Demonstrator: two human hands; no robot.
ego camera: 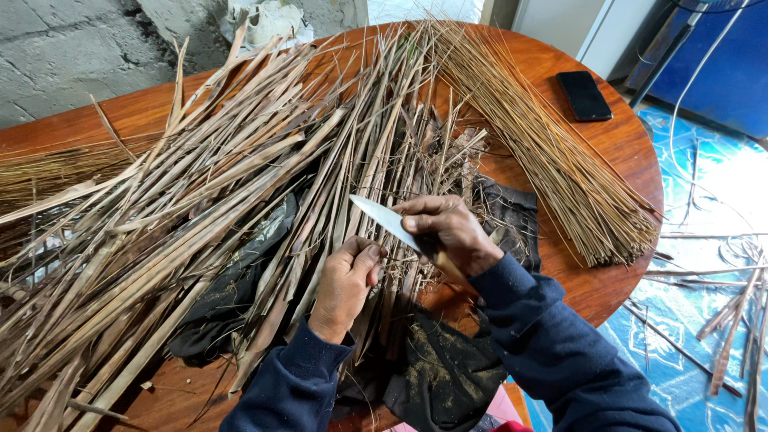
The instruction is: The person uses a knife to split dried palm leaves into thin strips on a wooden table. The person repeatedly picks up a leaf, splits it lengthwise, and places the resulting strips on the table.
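Nearest the camera, a dark cloth (448,376) dusted with scrapings hangs over the desk's (608,288) front edge. Just beyond it, the left hand (346,284) has its fingers curled tight around a dry leaf strip (380,300), while the right hand (448,232) is clamped on the wooden handle of a knife (384,218), blade pointing left above the strip. Further back, a tidy bundle of thin stripped ribs (552,160) lies fanned along the right side, which looks like finished work. To the left, a much larger heap of broad dry leaves (200,200) remains unstripped, so most of the job seems left. Beyond the ribs lies a black phone (584,95).
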